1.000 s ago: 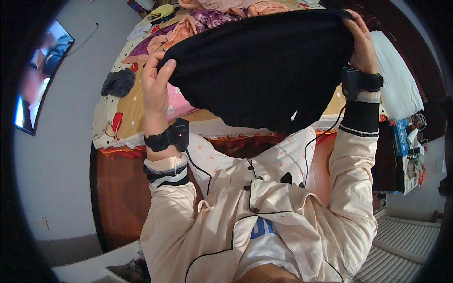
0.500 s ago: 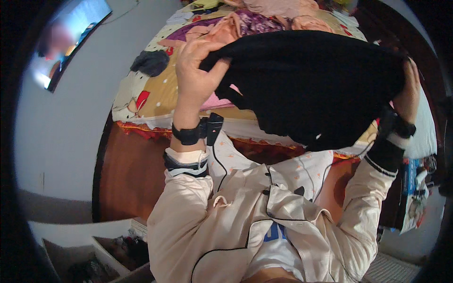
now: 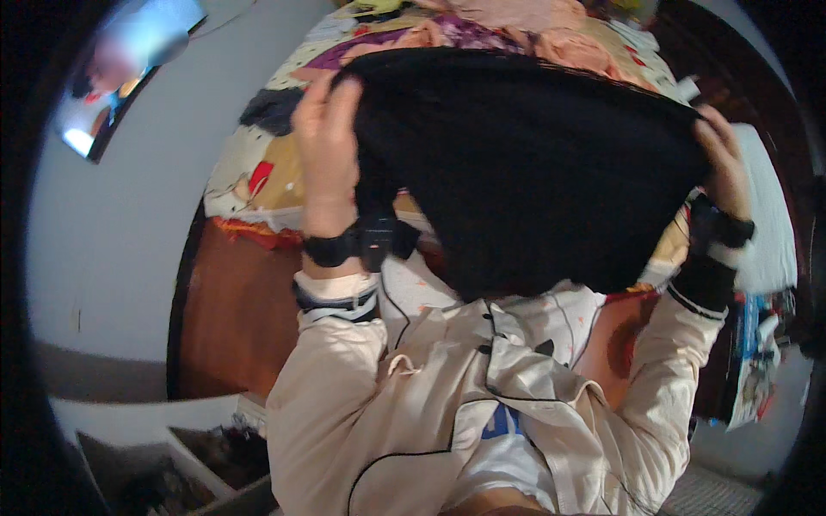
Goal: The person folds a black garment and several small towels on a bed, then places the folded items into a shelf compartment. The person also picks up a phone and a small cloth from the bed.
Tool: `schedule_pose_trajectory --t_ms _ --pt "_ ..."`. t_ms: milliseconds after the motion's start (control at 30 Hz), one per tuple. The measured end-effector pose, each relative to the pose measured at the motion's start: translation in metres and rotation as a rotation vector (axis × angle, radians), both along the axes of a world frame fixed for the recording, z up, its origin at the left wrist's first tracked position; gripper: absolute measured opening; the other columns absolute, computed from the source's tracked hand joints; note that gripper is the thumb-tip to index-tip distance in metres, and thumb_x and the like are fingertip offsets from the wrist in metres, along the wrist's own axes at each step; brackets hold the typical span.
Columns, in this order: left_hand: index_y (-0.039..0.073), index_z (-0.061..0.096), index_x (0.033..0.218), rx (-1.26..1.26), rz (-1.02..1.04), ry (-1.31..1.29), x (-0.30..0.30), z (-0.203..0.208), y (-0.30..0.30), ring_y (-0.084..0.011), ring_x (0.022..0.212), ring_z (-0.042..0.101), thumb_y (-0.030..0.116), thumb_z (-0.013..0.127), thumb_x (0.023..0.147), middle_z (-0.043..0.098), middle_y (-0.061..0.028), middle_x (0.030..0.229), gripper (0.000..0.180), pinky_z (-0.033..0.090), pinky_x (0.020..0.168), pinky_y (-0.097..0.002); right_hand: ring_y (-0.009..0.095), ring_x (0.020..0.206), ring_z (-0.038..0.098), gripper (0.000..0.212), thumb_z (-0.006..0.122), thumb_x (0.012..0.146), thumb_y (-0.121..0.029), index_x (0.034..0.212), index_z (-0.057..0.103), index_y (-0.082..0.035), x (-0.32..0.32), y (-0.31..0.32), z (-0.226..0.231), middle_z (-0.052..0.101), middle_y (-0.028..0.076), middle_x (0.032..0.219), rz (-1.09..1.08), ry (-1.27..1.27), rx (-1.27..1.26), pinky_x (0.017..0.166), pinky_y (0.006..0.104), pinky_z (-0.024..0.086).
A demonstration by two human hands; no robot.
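A black cloth garment (image 3: 533,163) is stretched between my two hands, held up in front of me above the near side of the bed. Its upper edge runs from hand to hand and the lower part hangs down over my lap. My left hand (image 3: 327,159) grips the upper left end, slightly blurred, with its fingertips curled over the fabric. At the opposite end, my right hand (image 3: 724,159) is closed on the edge, its thumb mostly hidden. Dark bands with small devices circle both wrists.
Behind the garment lies a bed with a patterned sheet (image 3: 274,148). On it are a dark grey cloth (image 3: 265,112), peach cloth (image 3: 576,52) and purple cloth (image 3: 344,53). A compartmented white box (image 3: 155,414) stands at lower left. A screen (image 3: 129,82) hangs on the left wall.
My left hand has shifted left and turned, and my right hand has moved slightly left. The garment hangs lower toward my lap, still held at both ends.
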State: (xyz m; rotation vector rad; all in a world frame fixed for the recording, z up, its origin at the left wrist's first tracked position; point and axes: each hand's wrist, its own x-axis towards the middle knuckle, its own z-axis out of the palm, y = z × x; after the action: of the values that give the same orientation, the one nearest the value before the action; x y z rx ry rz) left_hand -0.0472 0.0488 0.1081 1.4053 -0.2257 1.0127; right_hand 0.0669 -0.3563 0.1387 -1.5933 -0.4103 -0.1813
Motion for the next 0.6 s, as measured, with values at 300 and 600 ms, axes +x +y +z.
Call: schedule_pose_trajectory --t_ms 300,600 --pt "-0.002 0.059 0.101 -0.098 -0.086 0.113 0.02 -0.022 0.035 -0.0131 0.083 0.058 0.01 0.052 0.088 0.062 -0.0064 0.095 0.019 0.045 0.077 -0.0248 0.007 0.084 0.053 0.024 0.064 0.081 -0.012 0.102 0.058 -0.001 0.017 0.012 -0.046 0.059 -0.001 0.092 0.318 -0.015 -0.465 0.077 0.0199 0.042" --pt "-0.002 0.062 0.094 0.157 -0.086 0.348 0.053 -0.052 0.037 -0.0074 0.076 0.053 0.013 0.055 0.088 0.061 -0.0023 0.085 0.018 0.041 0.071 -0.0207 0.007 0.08 0.054 0.018 0.058 0.086 -0.011 0.099 0.059 0.001 0.056 -0.005 -0.082 0.06 0.0 0.087 0.104 -0.045 -0.333 0.074 0.0196 0.043"
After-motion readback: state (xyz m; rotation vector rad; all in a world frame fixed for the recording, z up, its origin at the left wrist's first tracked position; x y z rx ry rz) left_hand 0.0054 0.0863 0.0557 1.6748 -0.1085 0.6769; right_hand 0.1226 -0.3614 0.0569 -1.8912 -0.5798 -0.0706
